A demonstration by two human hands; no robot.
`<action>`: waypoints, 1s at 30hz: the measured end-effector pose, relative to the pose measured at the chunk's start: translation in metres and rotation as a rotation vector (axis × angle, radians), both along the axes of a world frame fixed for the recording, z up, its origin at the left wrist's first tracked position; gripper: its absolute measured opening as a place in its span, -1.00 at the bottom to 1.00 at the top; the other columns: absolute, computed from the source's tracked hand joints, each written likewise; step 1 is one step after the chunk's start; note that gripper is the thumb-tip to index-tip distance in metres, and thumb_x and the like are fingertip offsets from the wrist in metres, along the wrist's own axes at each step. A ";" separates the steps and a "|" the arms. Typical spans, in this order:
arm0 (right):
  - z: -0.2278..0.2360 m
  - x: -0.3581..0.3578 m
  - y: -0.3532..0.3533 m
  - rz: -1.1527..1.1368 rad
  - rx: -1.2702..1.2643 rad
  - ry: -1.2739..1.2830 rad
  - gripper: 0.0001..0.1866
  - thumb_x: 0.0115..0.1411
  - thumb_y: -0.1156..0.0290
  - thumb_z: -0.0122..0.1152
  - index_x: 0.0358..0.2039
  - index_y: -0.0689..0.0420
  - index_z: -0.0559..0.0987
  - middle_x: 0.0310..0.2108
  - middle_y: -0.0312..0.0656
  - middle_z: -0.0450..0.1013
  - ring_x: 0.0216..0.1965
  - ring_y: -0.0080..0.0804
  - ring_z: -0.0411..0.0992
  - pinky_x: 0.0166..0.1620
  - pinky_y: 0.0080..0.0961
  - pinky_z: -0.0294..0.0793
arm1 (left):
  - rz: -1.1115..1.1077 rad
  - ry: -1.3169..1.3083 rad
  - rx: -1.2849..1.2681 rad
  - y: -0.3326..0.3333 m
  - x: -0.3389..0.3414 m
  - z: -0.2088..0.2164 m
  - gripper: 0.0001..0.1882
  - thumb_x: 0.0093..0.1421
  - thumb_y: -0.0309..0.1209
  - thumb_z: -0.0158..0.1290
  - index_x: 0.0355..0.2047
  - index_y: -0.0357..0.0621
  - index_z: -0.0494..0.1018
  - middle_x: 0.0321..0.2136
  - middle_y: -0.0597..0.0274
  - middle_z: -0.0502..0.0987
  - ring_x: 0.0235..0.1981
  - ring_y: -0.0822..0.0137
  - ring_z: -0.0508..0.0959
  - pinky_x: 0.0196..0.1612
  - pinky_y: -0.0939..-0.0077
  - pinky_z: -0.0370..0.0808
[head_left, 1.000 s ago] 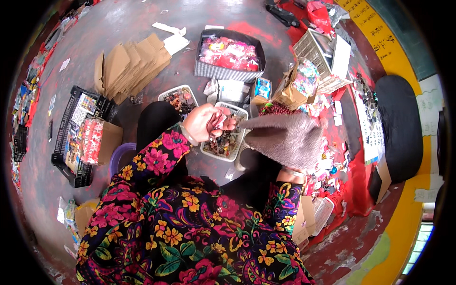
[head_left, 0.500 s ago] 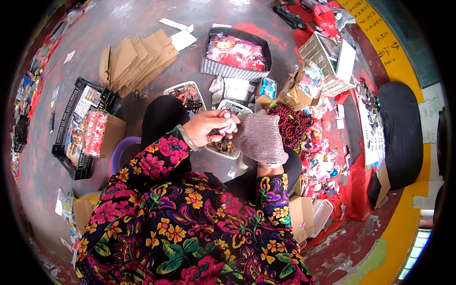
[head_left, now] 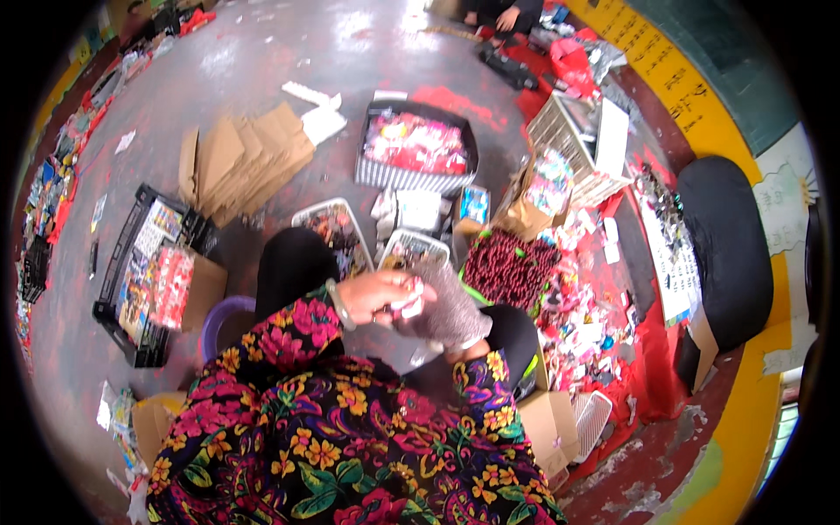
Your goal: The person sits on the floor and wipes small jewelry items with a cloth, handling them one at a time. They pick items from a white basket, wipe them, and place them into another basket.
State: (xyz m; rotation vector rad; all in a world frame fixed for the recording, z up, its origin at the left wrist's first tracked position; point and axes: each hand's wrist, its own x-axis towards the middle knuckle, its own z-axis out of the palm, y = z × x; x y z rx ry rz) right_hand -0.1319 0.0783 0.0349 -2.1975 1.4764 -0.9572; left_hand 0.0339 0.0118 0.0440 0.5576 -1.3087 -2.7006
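Observation:
My left hand point(head_left: 360, 296) is closed in a pinch on a small pink-and-white piece point(head_left: 411, 300), too small to name. A grey-mauve knit mitt point(head_left: 452, 308) covers my right hand point(head_left: 473, 350) to the wrist, so its fingers are hidden. The mitt's edge meets or overlaps the left fingertips; whether they touch cannot be made out. Just beyond the hands stands a small white basket point(head_left: 411, 234) with dark small items. A larger white basket point(head_left: 357, 229) of mixed small pieces is at its left. Dark red bead strings point(head_left: 512, 269) lie in a pile right of the mitt.
Farther off stands a grey patterned bin point(head_left: 416, 180) of pink packets. Left are flattened cardboard point(head_left: 249, 162), a black crate point(head_left: 109, 306) and a purple tub point(head_left: 213, 328). Loose trinkets point(head_left: 586, 328) cover the floor at right, near an open carton point(head_left: 547, 420). Another person point(head_left: 507, 17) sits far off.
The view has tilted up, so the surroundings sit lower in the picture. Both hands are lower and slightly left, and the mitt has moved in behind the left fingers.

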 end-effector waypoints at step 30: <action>0.007 0.008 0.001 -0.074 0.141 0.189 -0.73 -0.22 0.40 0.21 -0.41 0.12 0.48 -0.48 -0.10 0.41 -0.38 -0.12 0.42 -0.33 -0.32 0.39 | 0.214 -0.024 0.182 0.002 -0.004 -0.052 -0.76 0.12 -0.42 -0.07 -0.19 -0.18 0.34 -0.43 0.26 0.44 -0.44 0.36 0.49 -0.61 0.74 0.27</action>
